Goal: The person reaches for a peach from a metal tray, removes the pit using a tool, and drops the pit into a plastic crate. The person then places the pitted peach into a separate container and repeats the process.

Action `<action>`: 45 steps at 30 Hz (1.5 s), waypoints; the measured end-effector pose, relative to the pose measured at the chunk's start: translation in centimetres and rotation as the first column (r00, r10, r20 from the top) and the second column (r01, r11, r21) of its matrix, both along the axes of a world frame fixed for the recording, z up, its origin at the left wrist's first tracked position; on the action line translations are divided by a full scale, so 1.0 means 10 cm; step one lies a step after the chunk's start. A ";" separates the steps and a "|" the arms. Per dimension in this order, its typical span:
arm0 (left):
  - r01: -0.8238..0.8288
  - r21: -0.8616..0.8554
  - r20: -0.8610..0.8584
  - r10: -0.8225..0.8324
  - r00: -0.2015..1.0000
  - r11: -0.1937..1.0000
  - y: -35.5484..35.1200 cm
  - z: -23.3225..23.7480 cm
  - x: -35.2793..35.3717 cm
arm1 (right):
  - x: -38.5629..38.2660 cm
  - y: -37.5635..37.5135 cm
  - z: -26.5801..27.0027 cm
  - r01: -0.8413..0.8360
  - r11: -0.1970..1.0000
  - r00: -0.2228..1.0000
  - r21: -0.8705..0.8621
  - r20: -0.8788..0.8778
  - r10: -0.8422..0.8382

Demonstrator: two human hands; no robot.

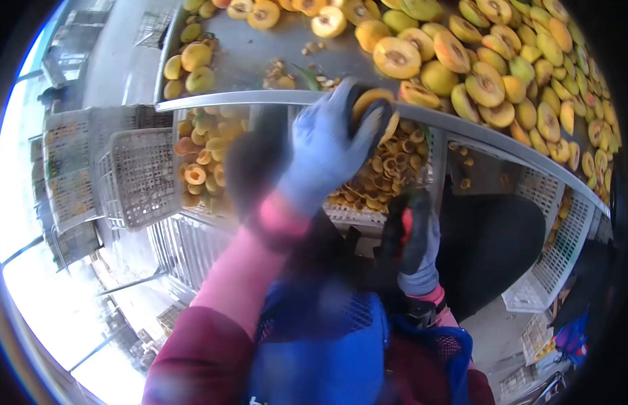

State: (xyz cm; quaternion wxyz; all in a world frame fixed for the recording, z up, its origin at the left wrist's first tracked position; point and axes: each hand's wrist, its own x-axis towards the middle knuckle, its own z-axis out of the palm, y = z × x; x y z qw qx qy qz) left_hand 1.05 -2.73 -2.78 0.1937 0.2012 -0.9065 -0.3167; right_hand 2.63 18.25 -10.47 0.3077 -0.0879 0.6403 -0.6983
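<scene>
My left hand (331, 142), in a light blue glove with dark fingertips, is closed around a yellow peach half (372, 101). It is raised at the near rim of the metal table, and motion blurs the fingers. Lower and to the right, near my lap, my right hand (418, 239) wears the same kind of glove and is curled shut. A small red piece (407, 224) shows at its fingers; what it belongs to cannot be made out. On the metal table (243, 64) lie many halved peaches (397, 57), pit hollows showing, with scraps near the rim.
Below the rim, a crate holds cut peach pieces (385, 165), and beside it sit more peaches (204, 158). White plastic crates stand at left (140, 175) and right (557, 253). The table's metal edge (503, 135) runs between me and the fruit.
</scene>
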 end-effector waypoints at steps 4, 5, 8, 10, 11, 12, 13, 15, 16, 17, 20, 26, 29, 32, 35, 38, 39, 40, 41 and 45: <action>0.020 0.434 -0.023 -0.011 1.000 0.901 0.36 -0.02 0.42 | 0.14 -0.15 0.34 -0.033 0.999 0.991 0.010 0.128 0.031; -0.004 0.464 -0.051 0.031 0.998 0.886 0.42 -0.03 0.47 | 0.13 -0.16 0.31 -0.108 0.992 0.988 0.061 -0.101 0.114; -0.079 0.525 -0.105 0.157 0.982 0.847 0.56 -0.08 0.54 | 0.12 -0.16 0.31 -0.108 0.951 0.735 0.288 -0.621 0.272; -0.075 0.425 -0.166 0.159 0.973 0.902 0.58 -0.07 0.57 | 0.13 -0.15 0.42 -0.049 0.949 0.689 0.313 -0.677 0.259; -0.077 0.372 -0.194 0.159 0.968 0.925 0.58 -0.07 0.57 | 0.14 -0.15 0.47 -0.018 0.946 0.664 0.323 -0.704 0.253; -0.067 0.346 -0.191 0.140 0.972 0.936 0.58 -0.06 0.59 | 0.17 -0.11 0.50 -0.029 0.945 0.697 0.327 -0.671 0.254; -0.056 0.320 -0.186 0.120 0.975 0.946 0.58 -0.06 0.61 | 0.17 -0.09 0.54 -0.043 0.942 0.727 0.334 -0.636 0.259; -0.030 0.257 -0.191 0.082 0.978 0.966 0.55 -0.04 0.63 | 0.17 -0.08 0.63 -0.074 0.933 0.780 0.352 -0.562 0.274; -0.018 0.221 -0.198 0.063 0.978 0.975 0.54 -0.03 0.64 | 0.17 -0.08 0.67 -0.064 0.940 0.792 0.335 -0.556 0.252; -0.006 0.187 -0.203 0.044 0.978 0.982 0.54 -0.02 0.66 | 0.17 -0.09 0.71 -0.054 0.946 0.803 0.318 -0.549 0.230; -0.029 0.301 -0.095 0.060 0.994 0.953 0.56 0.05 0.70 | 0.14 -0.16 0.77 0.029 0.973 0.793 0.229 -0.598 0.118; -0.046 0.620 -0.102 0.139 0.985 0.783 0.73 0.00 0.71 | 0.27 -0.01 0.67 -0.138 0.916 0.829 0.378 -0.461 0.316; -0.057 0.773 -0.132 0.248 0.960 0.631 0.84 -0.02 0.65 | 0.29 -0.03 0.65 -0.135 0.914 0.866 0.382 -0.403 0.296; 0.004 0.730 -0.243 0.255 0.936 0.684 0.90 -0.07 0.63 | 0.33 -0.02 0.61 -0.065 0.938 0.845 0.342 -0.481 0.234; 0.012 0.547 -0.346 0.213 0.914 0.837 0.91 -0.17 0.63 | 0.40 -0.01 0.53 0.017 0.918 0.775 0.397 -0.585 0.239; -0.012 0.532 -0.271 0.184 0.945 0.847 0.87 -0.16 0.65 | 0.38 0.08 0.38 0.015 0.907 0.663 0.420 -0.683 0.305; -0.026 0.547 -0.240 0.186 0.953 0.837 0.86 -0.18 0.67 | 0.39 0.11 0.30 -0.007 0.917 0.679 0.398 -0.672 0.297; -0.036 0.566 -0.217 0.191 0.957 0.824 0.86 -0.19 0.68 | 0.42 0.14 0.20 -0.036 0.928 0.724 0.370 -0.631 0.279; -0.068 0.650 -0.170 0.232 0.958 0.757 0.89 -0.30 0.69 | 0.47 0.20 0.06 -0.058 0.934 0.822 0.353 -0.513 0.245; -0.104 0.665 -0.113 0.237 0.965 0.739 0.88 -0.30 0.75 | 0.49 0.23 -0.06 -0.106 0.972 0.971 0.210 -0.187 0.147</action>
